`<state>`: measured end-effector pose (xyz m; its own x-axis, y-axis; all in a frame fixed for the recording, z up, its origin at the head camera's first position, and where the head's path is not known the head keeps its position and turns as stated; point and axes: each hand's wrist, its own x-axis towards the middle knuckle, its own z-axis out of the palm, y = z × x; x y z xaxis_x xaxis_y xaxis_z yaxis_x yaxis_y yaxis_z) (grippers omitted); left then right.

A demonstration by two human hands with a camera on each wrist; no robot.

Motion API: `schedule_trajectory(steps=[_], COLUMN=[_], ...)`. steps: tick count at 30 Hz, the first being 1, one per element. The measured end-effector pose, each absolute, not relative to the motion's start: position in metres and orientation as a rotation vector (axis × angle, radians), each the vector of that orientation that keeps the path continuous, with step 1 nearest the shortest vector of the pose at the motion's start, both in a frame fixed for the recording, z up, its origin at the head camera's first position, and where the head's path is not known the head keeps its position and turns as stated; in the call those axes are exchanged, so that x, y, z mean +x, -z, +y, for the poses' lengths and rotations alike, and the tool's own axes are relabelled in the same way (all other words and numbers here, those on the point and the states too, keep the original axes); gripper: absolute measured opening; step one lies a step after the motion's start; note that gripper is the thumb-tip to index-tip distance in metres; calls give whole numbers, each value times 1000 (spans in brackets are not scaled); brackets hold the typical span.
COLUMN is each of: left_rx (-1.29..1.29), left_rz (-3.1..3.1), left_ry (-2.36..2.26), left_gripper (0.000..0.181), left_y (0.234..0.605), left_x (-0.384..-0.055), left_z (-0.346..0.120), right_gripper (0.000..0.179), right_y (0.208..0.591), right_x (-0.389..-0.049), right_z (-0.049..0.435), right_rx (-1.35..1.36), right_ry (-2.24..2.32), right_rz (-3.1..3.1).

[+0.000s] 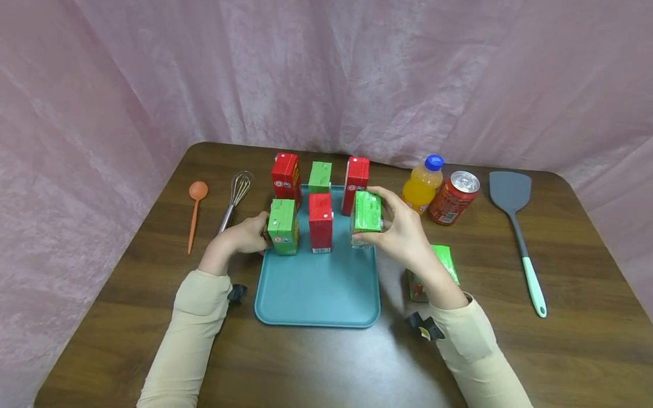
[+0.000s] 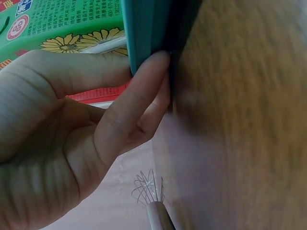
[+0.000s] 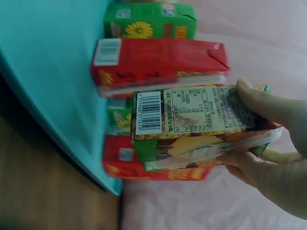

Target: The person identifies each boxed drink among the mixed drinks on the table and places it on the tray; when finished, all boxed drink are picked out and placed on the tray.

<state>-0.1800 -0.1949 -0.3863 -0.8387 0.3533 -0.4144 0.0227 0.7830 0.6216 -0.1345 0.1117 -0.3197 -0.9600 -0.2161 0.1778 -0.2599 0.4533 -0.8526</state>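
My left hand (image 1: 247,235) pinches the left rim of a teal tray (image 1: 316,300); in the left wrist view, thumb and fingers grip that edge (image 2: 144,28). At the tray's right side, my right hand (image 1: 403,232) holds a green drink carton (image 1: 368,211) upright between thumb and fingers. The right wrist view shows the barcode face of this carton (image 3: 196,112); its base looks slightly above the tray. On the tray stand a front green carton (image 1: 283,224), a front red carton (image 1: 320,221), and behind them a red (image 1: 287,175), a green (image 1: 320,174) and another red carton (image 1: 355,181).
Another green carton (image 1: 445,260) is on the table, partly hidden under my right forearm. Farther right are an orange drink bottle (image 1: 422,184), a red can (image 1: 454,198) and a grey spatula (image 1: 511,192). To the left lie a whisk (image 1: 240,190) and an orange spoon (image 1: 198,191).
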Motion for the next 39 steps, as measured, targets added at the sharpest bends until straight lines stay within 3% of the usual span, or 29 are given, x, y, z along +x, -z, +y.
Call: schedule_trajectory(steps=[9,22,32,39], left_rx=[281,271,277,293], left_rz=[2445,2440,2435,2439], left_ry=[-856,-855,-852,-870], left_gripper=[54,55,58,51], left_y=[386,386,384,387], left_x=[-181,-180,-179,-180], left_z=[-195,-195,-195,-195], right_gripper=[82,83,85,90], right_y=[348,353,334,307], right_x=[-142,-148,-136,-114], right_z=[96,97,102,121], right_rx=[272,273,329,480], right_ry=[-1510,-1457,-1308,-1176], right_rz=[-2761,-2838,-2861,-2878])
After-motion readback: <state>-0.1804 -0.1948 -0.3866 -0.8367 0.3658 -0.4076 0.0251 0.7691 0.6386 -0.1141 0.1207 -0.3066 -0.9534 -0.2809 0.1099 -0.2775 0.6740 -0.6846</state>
